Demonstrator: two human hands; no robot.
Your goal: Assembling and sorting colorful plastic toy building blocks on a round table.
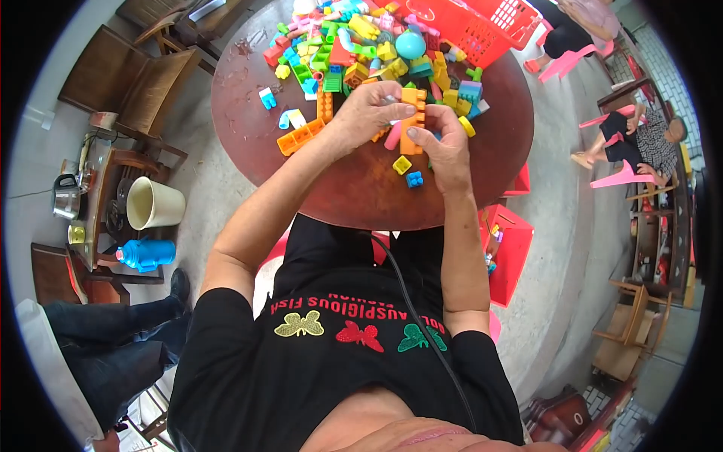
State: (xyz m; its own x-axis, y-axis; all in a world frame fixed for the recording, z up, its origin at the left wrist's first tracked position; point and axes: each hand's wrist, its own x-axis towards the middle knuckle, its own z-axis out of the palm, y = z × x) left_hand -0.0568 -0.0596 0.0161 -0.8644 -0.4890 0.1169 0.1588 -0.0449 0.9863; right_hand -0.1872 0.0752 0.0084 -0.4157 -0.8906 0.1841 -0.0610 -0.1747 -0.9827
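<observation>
Both forearms come up from the lower edge and meet over the middle of the round brown surface (pixel 354 196). The left arm is bent at the elbow and goes diagonally up to the right; the right arm goes almost straight up, with the wrist bent a little inward.

The left hand (pixel 367 113) lies palm down, with its fingers curled over the top of an orange block piece (pixel 412 120), pinching its upper end. The right hand (pixel 446 147) stands on the other side, with its fingers closed on the lower right edge of the same orange piece. So the piece is held between the two hands, upright, just above the surface and in front of the pile. A pink block (pixel 392 136) shows below the left hand's fingers; I cannot tell if it is held or lies loose.

Just below the hands, a small yellow block (pixel 401 164) and a small blue block (pixel 414 179) lie on the surface, close to each other. To the left of the left hand lies a long orange block row (pixel 300 136).

Further away, a big pile of coloured blocks (pixel 361 53) covers the far part of the surface, with a turquoise ball (pixel 410 45) in it. Behind it stands a red plastic basket (pixel 471 26), at the far right edge.
</observation>
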